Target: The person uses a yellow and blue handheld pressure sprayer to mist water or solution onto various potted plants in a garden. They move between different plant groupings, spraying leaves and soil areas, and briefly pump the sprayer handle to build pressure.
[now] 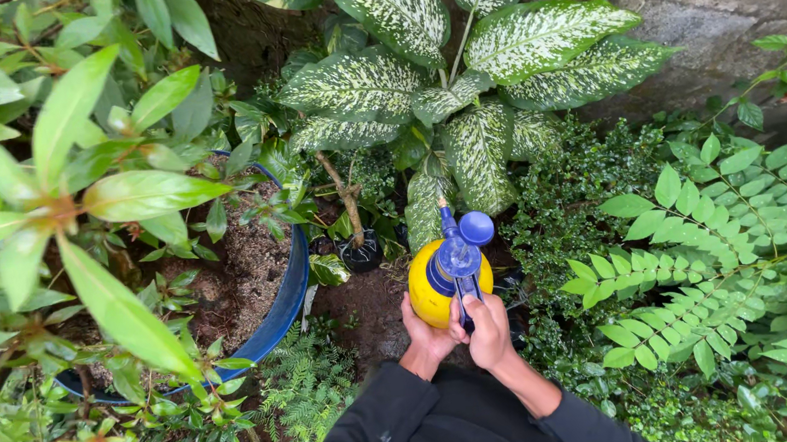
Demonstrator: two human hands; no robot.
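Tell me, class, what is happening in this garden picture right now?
A person in dark sleeves holds a yellow spray bottle with a blue pump top over the soil. The left hand cups the bottle from below, and the right hand grips the blue handle. The nozzle points toward a plant with speckled white-green leaves. A blue pot filled with soil sits to the left, and ferny greenery fills the right side.
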